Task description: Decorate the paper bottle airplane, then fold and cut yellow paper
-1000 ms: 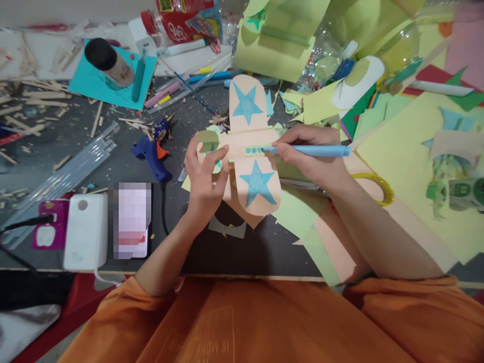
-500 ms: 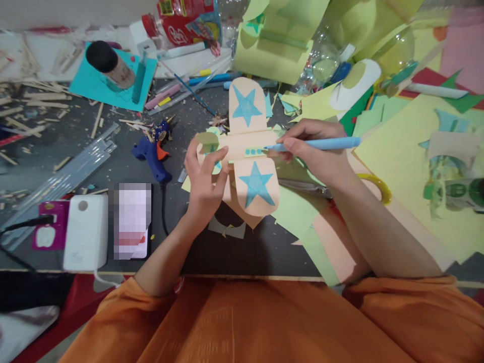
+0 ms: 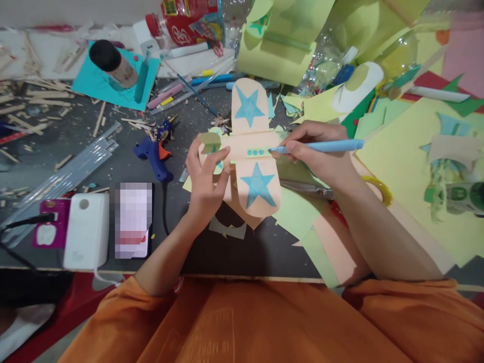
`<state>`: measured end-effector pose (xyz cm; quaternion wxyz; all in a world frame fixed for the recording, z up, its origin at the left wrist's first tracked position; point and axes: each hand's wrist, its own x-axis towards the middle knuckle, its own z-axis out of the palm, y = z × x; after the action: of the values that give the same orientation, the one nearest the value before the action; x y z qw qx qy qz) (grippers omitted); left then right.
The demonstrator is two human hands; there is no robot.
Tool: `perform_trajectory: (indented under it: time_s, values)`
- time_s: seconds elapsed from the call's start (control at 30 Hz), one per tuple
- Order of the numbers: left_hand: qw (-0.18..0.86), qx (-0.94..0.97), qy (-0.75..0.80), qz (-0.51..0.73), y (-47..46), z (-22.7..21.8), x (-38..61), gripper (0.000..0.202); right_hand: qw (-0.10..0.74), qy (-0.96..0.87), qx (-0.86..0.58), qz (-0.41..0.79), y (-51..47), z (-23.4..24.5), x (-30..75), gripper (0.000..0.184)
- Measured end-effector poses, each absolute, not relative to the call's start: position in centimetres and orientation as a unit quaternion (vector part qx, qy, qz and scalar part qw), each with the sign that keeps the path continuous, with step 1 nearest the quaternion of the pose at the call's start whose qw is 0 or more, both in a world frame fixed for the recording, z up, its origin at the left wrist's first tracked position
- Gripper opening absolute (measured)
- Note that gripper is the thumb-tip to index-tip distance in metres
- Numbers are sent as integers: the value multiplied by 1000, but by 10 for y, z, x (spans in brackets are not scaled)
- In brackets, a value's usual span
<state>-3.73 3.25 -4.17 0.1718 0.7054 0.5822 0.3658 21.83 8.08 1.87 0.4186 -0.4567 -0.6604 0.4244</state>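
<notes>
A peach paper model plane [image 3: 242, 144] lies in front of me, with a blue star on each rounded wing. Small blue dots run in a row along its body. My left hand [image 3: 207, 176] grips the body at its left end, fingers over the top and thumb near the lower wing. Between the thumb and fingers of my right hand [image 3: 315, 146] is a light blue felt-tip pen [image 3: 333, 145]. The pen's tip is at the body, just right of the dots; whether it touches the paper is hard to make out.
A blue glue gun [image 3: 155, 156] lies left of my left hand, its cord running toward me. Beyond it are a phone [image 3: 132, 219] and a white power bank [image 3: 86, 232]. Yellow-handled scissors [image 3: 381, 189] and paper sheets [image 3: 302, 212] lie under my right forearm. Bottles [image 3: 192, 22] stand behind.
The pen tip has shifted slightly right along the plane's body, away from the last dot. My left hand keeps its hold. The whole view has shifted a little.
</notes>
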Motion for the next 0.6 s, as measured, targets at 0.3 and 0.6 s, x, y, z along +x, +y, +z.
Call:
perform_trajectory:
  time_s: [0.3, 0.6]
  values:
    - [174, 707, 585, 358, 33, -39, -38, 44, 378, -694, -466, 398, 78, 22, 220, 24]
    - [180, 705, 584, 360, 33, -40, -38, 48, 412, -672, -467, 400, 80, 23, 217, 20]
